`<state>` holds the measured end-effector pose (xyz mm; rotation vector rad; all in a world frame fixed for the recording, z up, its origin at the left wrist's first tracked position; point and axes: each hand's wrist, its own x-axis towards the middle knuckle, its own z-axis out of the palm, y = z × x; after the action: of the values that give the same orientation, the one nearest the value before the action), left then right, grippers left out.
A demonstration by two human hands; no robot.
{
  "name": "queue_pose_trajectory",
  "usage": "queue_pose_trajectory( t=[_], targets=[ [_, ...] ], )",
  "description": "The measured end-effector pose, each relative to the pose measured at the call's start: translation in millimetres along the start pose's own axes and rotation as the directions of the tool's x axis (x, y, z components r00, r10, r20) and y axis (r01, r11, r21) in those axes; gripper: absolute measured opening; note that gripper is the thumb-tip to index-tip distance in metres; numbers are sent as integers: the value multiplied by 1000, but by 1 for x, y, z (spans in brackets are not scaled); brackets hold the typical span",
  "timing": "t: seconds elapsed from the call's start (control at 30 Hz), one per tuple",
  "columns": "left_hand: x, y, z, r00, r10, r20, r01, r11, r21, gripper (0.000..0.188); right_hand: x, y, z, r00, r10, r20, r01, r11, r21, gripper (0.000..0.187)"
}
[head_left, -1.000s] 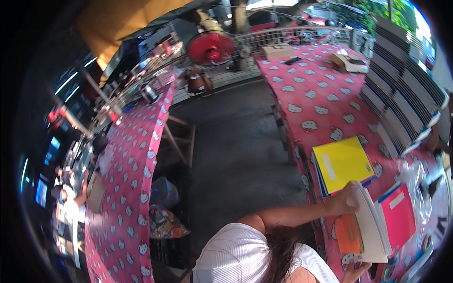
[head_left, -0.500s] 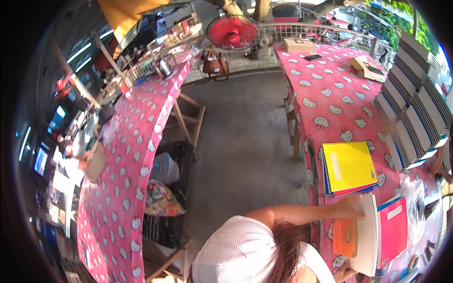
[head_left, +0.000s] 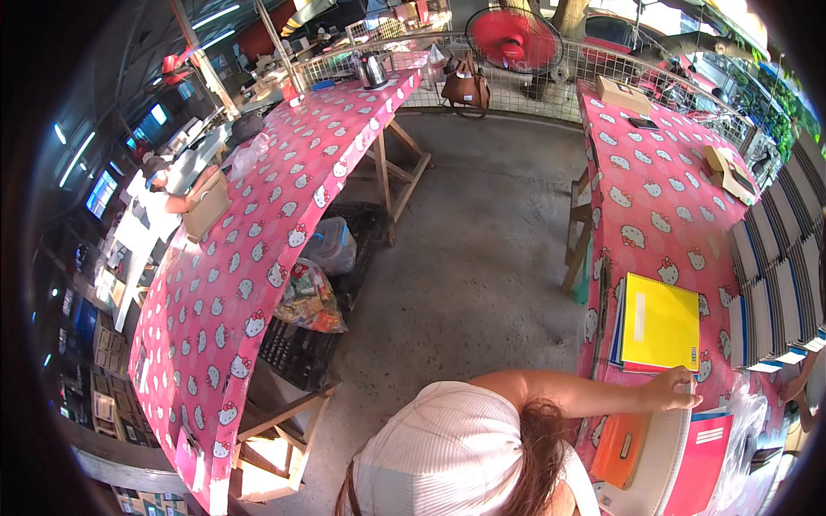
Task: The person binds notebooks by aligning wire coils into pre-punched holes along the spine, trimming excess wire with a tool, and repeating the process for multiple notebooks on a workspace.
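My left hand [head_left: 671, 391] reaches across to the right-hand table, its fingers bent over the top edge of a white-paged spiral notebook [head_left: 664, 447]. The coil runs down the notebook's right side. Partly under its left side is a flat orange piece [head_left: 623, 447] with a small dark-edged label; whether it is a cover or separate I cannot tell. Against the coil side rests a pink-red notebook [head_left: 704, 456] with a lined white label. Just beyond my hand lies a yellow spiral notebook [head_left: 661, 322] on top of others. My right hand is out of view.
Tall notebook stacks [head_left: 779, 275] stand along the right, near another person's arm [head_left: 800, 387]. Clear plastic wrap [head_left: 747, 421] lies beside the pink-red notebook. Left stands another pink table [head_left: 284, 198], with a crate [head_left: 288, 348] below. A red fan [head_left: 514, 41] is far off.
The view has swung left, so the tables sit farther right. My left hand stays at the notebook's top edge. My right hand, earlier at its lower edge, has left the view.
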<state>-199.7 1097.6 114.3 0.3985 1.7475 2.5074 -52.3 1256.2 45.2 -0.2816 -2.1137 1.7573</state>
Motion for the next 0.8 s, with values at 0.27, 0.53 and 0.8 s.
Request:
queue_pose_trajectory(
  t=[0.27,0.53,0.8],
  targets=[
    [11,1,-4,974,-221,-56,228,951,209,40,8,-3,4,1000,21,14,-21,1000,13,25],
    [-24,36,30,794,561,235,-565,538,626,73,10,-6,8,999,30,28,-31,999,9,23],
    [-50,-14,66,537,259,803,-808,430,402,63,16,-10,10,998,30,46,-29,999,-20,22]
  ],
)
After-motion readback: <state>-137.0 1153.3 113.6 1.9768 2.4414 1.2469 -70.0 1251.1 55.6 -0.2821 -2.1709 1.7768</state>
